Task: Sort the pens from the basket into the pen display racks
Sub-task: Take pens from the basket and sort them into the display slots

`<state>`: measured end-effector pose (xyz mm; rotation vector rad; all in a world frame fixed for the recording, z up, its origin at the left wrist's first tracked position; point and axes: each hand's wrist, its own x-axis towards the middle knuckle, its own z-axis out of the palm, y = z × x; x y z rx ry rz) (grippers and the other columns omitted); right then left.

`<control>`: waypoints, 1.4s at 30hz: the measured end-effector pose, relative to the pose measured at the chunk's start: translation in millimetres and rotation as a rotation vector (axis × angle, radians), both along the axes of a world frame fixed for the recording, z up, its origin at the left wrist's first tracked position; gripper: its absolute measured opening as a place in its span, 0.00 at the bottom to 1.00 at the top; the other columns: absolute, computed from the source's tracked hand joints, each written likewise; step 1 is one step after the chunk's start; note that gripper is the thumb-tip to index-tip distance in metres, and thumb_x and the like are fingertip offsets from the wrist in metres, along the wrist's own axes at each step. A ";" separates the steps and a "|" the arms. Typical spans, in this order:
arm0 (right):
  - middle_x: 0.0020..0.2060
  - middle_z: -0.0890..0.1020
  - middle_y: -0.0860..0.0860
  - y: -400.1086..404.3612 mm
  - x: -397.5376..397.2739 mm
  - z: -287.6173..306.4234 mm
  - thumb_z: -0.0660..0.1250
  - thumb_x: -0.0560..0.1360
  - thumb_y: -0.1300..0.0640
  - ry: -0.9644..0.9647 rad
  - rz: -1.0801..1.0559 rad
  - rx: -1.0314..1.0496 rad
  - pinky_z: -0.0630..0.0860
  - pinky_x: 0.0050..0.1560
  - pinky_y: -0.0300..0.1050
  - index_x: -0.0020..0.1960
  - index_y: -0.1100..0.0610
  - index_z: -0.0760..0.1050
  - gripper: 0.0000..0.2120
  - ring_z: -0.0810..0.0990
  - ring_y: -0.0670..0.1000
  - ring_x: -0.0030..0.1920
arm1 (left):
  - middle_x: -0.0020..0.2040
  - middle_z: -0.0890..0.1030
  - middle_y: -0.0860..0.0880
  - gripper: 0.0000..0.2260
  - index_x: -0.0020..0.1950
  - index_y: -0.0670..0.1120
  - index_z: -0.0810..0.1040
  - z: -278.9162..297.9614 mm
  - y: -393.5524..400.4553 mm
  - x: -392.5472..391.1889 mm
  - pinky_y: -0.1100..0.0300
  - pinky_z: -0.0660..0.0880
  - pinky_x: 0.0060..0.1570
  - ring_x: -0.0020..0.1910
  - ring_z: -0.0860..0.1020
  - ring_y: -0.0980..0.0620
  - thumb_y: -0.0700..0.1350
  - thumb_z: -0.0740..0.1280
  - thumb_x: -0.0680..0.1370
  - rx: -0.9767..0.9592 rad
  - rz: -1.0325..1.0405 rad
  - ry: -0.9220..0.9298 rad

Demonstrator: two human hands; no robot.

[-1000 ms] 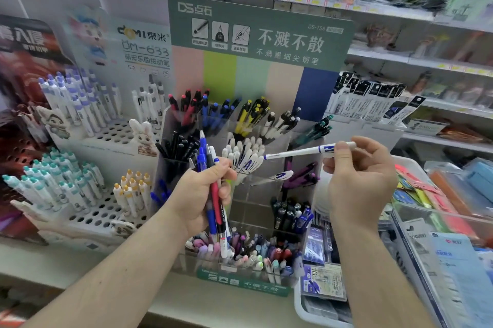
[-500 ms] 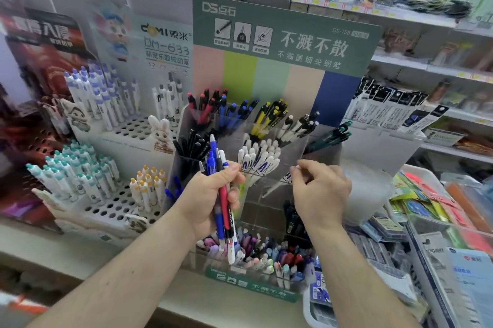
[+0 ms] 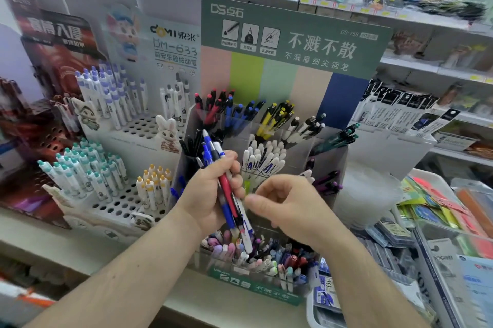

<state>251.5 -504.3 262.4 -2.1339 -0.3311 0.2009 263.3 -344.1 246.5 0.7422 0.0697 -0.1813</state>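
A clear tiered pen rack point(image 3: 266, 141) stands at centre on the counter point(image 3: 80, 242), its header card point(image 3: 293, 37) rising behind; a pegboard pen stand point(image 3: 120, 194) sits to its left; packaged pens point(image 3: 400, 111) lean to its right; a left hand point(image 3: 210, 194) with a bundle of pens point(image 3: 226, 189) and a right hand point(image 3: 290, 207) meet before the rack; shelves point(image 3: 426, 71) run behind

Stationery shop: branded pen display racks point(image 3: 266, 125) crowding counter, stocked shelves point(image 3: 400, 18) with price tags running behind.
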 end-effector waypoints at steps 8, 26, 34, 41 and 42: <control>0.34 0.84 0.48 0.5 -6.3 -4.0 0.79 0.68 0.47 -0.021 0.121 -0.104 0.80 0.41 0.52 0.46 0.48 0.77 0.14 0.81 0.48 0.32 | 0.32 0.75 0.54 0.17 0.32 0.48 0.80 5.6 2.6 7.2 0.65 0.74 0.26 0.26 0.73 0.59 0.49 0.64 0.81 -0.102 0.231 0.088; 0.43 0.82 0.55 -10.7 -1.5 4.4 0.72 0.74 0.69 -0.458 -0.263 0.485 0.73 0.36 0.33 0.49 0.50 0.83 0.14 0.78 0.45 0.36 | 0.45 0.85 0.46 0.03 0.50 0.43 0.80 -10.2 5.2 9.2 0.61 0.74 0.28 0.32 0.83 0.53 0.42 0.70 0.78 0.589 0.415 0.096; 0.39 0.85 0.50 -15.5 -4.2 9.9 0.72 0.75 0.67 -0.506 -0.521 0.661 0.80 0.39 0.41 0.49 0.48 0.82 0.13 0.83 0.53 0.40 | 0.42 0.85 0.44 0.04 0.49 0.42 0.78 -13.2 -8.9 6.0 0.61 0.75 0.27 0.28 0.79 0.52 0.40 0.71 0.77 0.682 0.401 -0.022; 0.37 0.83 0.49 -47.9 16.4 1.0 0.71 0.74 0.63 -0.632 -0.890 0.512 0.81 0.43 0.50 0.49 0.58 0.82 0.05 0.80 0.48 0.36 | 0.38 0.85 0.47 0.02 0.47 0.44 0.77 -19.5 -12.6 14.2 0.61 0.75 0.28 0.28 0.77 0.54 0.39 0.69 0.78 0.626 0.375 -0.006; 0.36 0.82 0.48 -49.5 17.8 -0.5 0.71 0.74 0.64 -0.638 -0.910 0.483 0.81 0.43 0.48 0.48 0.57 0.82 0.05 0.79 0.46 0.35 | 0.37 0.84 0.48 0.02 0.47 0.44 0.77 -20.5 -13.0 15.0 0.61 0.75 0.28 0.28 0.77 0.54 0.39 0.69 0.79 0.621 0.370 -0.007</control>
